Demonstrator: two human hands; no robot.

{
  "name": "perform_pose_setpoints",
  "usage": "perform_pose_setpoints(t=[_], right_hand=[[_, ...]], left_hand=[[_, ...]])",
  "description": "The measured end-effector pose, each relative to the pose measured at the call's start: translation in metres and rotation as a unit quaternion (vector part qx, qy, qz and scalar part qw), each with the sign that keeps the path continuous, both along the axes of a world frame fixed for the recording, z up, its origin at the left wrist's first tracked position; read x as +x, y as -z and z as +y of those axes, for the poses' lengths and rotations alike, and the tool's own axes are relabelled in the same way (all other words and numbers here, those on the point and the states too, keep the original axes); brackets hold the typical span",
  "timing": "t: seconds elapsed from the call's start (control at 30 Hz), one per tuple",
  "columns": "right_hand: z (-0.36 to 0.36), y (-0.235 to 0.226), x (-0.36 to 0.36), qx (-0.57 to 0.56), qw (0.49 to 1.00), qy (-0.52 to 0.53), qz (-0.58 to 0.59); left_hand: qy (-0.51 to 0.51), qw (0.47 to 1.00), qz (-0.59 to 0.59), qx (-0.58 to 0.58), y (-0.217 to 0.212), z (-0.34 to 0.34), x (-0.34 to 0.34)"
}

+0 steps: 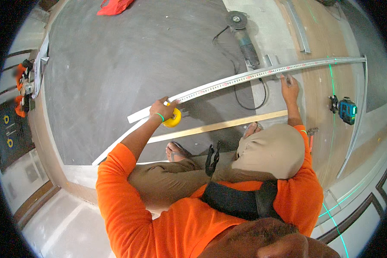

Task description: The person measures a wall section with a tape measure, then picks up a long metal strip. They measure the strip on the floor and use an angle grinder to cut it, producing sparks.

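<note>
A long white profile strip (138, 115) runs across the floor in front of me, rising to the right. Along it lies the stretched blade of a tape measure (241, 79). My left hand (160, 108) is closed round the yellow tape measure case (173, 118) beside the strip's left part. Close below the blade, farther right, my right hand (290, 89) is closed with its fingertips pinched together. A small greyish thing seems to sit between them, too small to name. A short grey metal piece (271, 60) lies by the strip near that hand.
An angle grinder (245, 43) with its cord lies beyond the strip. A green-beam laser level (347, 111) stands at right. A hammer (311, 139) and a tan strip (228, 125) lie close to me. A metal channel (297, 28) and a red bag (115, 6) are farther off. People (21, 86) at far left.
</note>
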State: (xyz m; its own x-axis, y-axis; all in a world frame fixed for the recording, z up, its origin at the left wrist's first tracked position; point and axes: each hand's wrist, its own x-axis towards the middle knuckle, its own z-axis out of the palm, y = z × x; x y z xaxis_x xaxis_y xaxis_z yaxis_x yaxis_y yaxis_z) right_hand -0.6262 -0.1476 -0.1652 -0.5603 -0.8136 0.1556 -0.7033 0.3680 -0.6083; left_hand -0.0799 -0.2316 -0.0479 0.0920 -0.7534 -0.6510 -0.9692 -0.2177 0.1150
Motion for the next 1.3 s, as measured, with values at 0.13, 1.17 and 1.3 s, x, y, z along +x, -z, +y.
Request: perform_pose_setpoints(t=[0.13, 1.17, 1.3], right_hand=[[-0.005, -0.018, -0.001, -0.018, 0.998, 0.065, -0.020], [-0.095, -0.084, 0.020, 0.203, 0.925, -0.318, 0.032], [-0.098, -0.074, 0.020, 0.216, 0.931, -0.294, 0.024]], left_hand=[[-0.004, 0.999, -0.008, 0.032, -0.001, -0.003, -0.002], [0.017, 0.999, 0.009, 0.040, -0.009, -0.003, -0.004], [0.002, 0.999, 0.026, 0.043, -0.006, -0.004, -0.002]])
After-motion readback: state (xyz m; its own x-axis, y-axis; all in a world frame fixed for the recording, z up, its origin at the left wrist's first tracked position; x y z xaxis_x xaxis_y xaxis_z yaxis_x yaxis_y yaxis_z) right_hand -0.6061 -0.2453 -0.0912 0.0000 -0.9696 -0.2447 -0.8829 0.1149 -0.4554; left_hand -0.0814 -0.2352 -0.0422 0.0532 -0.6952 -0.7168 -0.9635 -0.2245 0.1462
